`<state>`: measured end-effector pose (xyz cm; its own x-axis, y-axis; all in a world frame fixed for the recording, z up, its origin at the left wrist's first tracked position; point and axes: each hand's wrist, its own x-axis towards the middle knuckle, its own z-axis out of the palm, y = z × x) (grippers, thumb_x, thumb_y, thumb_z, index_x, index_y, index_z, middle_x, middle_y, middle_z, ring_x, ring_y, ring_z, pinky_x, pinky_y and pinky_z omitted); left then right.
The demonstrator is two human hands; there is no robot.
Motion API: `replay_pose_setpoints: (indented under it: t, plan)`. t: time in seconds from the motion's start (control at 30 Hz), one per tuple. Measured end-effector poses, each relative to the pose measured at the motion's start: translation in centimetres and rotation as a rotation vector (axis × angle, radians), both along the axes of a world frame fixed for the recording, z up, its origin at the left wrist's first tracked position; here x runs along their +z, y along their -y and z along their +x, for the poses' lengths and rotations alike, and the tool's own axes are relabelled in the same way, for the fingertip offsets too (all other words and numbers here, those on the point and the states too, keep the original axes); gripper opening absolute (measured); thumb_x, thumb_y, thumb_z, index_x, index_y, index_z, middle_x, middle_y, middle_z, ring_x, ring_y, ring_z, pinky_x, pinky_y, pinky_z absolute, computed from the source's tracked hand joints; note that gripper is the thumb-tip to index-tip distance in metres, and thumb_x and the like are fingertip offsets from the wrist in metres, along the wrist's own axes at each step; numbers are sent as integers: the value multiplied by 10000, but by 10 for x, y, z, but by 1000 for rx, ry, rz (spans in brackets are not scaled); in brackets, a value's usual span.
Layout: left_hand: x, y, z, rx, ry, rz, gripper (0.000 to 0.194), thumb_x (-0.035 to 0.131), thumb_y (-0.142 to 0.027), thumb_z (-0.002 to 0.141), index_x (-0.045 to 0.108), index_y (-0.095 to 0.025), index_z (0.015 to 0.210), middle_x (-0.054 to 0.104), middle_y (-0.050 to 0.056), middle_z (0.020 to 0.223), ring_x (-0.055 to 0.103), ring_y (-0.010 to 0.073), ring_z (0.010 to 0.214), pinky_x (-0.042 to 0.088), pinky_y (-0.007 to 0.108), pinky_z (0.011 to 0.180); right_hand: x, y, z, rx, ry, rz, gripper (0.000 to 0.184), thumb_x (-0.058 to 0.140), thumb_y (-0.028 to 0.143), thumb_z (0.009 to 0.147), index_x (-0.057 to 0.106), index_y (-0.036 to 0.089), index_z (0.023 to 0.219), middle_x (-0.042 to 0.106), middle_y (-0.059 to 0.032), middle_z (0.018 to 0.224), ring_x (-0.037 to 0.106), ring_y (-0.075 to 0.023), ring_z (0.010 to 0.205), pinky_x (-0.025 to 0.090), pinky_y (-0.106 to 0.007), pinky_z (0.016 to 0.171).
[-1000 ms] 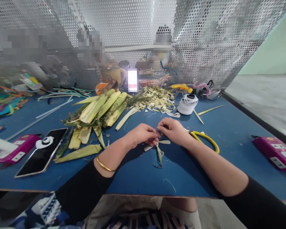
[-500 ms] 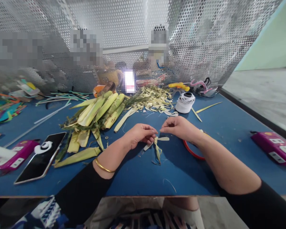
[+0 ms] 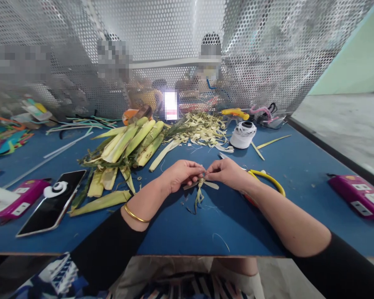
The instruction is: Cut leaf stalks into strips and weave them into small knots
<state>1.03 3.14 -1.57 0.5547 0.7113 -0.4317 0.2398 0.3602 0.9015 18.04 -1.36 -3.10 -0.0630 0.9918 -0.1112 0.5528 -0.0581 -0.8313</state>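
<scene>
Head view: we find the knotted husk piece (image 3: 200,189) midway along the near edge of the tabletop (image 3: 174,232), set back from it, loose ends trailing toward us. Left hand (image 3: 184,172): fingertips pinched on its upper end. Right hand (image 3: 226,171): thumb and forefinger drawn narrow just beside; we cannot tell what lies between them.

Surroundings: scissors (image 3: 273,181) lie partly hidden by the right wrist. A stray thread (image 3: 222,241) lies by the near edge. Left of centre we note a husk pile (image 3: 134,143); toward the far edge, husk shreds (image 3: 205,129), a thread spool (image 3: 242,137) and a yellow tool (image 3: 236,113). A phone (image 3: 50,207) and magenta box (image 3: 23,195) occupy the near left corner; a second magenta unit (image 3: 358,195) sits by the right edge. A perforated screen (image 3: 168,33) rises behind the far edge.
</scene>
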Motion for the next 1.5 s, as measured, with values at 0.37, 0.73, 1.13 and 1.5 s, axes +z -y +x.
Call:
replay_pose_setpoints:
  t: [0.37,0.73,1.13,1.5]
  plan:
    - [-1,-3,-2,-23,0,2,162,738,-232,730,615,-128,710,540,-32,522,422,30,431,283,142,384,2,2,-9,-57,52,28,192,641,355,666,682,169,641,566,23,558,452,-110,550,315,-236,505]
    - [-5,0,1,44,-22,93,55,714,-146,730,661,-134,735,628,5,598,507,53,480,355,157,414,11,3,3,68,97,39,197,592,350,722,673,174,693,611,5,622,468,-115,567,362,-254,559]
    - [0,0,-1,34,-52,95,83,727,-155,702,662,-139,751,590,-10,541,483,52,464,309,161,411,24,9,2,166,229,78,124,591,250,720,681,170,690,611,12,609,493,-116,573,359,-250,544]
    - [4,-3,-5,-75,-106,294,141,742,-234,652,668,-143,731,632,4,602,546,80,503,327,181,425,15,0,6,-11,-333,152,432,477,53,722,515,186,1132,701,-52,1006,563,-72,484,476,-251,539]
